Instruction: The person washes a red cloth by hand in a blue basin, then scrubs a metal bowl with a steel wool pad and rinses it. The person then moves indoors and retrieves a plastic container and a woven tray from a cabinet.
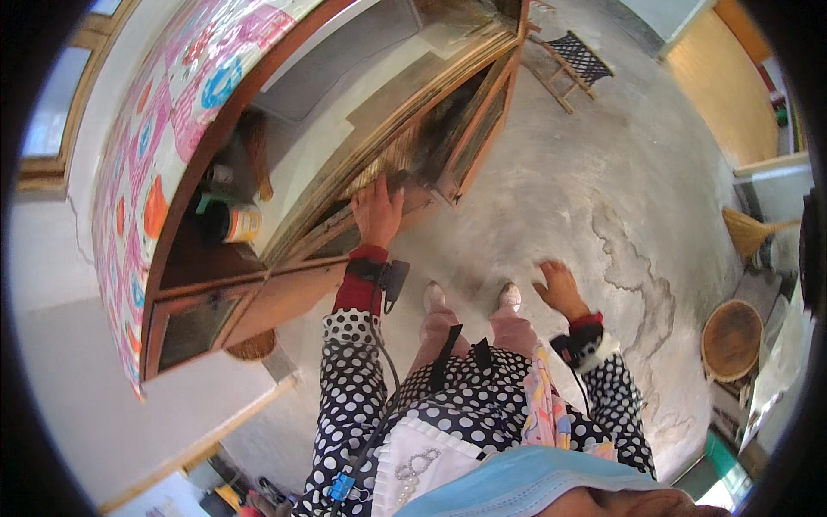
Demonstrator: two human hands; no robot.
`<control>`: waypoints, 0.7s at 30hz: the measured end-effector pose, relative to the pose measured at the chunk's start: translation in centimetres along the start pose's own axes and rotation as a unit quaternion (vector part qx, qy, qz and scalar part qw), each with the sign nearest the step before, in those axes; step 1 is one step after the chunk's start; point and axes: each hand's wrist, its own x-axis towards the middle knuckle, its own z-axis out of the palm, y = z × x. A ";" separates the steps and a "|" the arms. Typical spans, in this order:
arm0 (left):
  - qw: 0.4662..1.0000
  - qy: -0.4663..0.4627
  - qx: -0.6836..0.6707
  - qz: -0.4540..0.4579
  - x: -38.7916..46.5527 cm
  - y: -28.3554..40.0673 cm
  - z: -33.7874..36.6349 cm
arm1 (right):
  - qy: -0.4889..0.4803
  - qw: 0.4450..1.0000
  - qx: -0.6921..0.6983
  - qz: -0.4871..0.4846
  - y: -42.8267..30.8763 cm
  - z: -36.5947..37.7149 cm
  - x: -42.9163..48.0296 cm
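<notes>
My left hand is at the lower part of an open door of a wooden cabinet, its fingers over the frame edge. Whether the fingers close on the wood or only rest there is not clear. Beside it, a cabinet door with glass panes stands swung out. On the cabinet's shelf, a jar with a yellow label lies or stands near a wooden-looking object. My right hand hangs over the concrete floor with its fingers apart, holding nothing.
A patterned plastic cloth covers the cabinet top. A small stool with a woven seat is on the cracked concrete floor. At the right are a straw broom and a round wicker basket. Another basket sits beneath the cabinet.
</notes>
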 end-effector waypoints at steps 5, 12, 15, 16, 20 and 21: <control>0.997 -0.058 -0.038 -0.015 -7.3 1.6 0.2 | 0.167 0.936 -0.013 -0.309 -10.1 -5.9 14.7; 0.987 -0.090 -0.029 -0.127 -25.0 0.6 -5.1 | 0.139 0.917 -0.150 -0.343 -14.5 -4.1 23.8; 0.983 -0.070 -0.065 -0.155 -28.8 -2.9 -6.7 | 0.095 0.931 -0.149 -0.321 -12.3 -4.2 22.8; 0.984 -0.077 -0.047 -0.156 -29.6 -4.1 -7.3 | 0.086 0.933 -0.128 -0.325 -11.2 -4.7 21.9; 0.980 -0.134 -0.005 -0.145 -30.1 -6.4 -9.4 | 0.095 0.921 -0.020 -0.377 -6.1 -8.8 17.6; 0.967 -0.183 0.010 -0.177 -29.7 -6.3 -9.8 | 0.102 0.922 -0.013 -0.373 -4.8 -9.9 16.5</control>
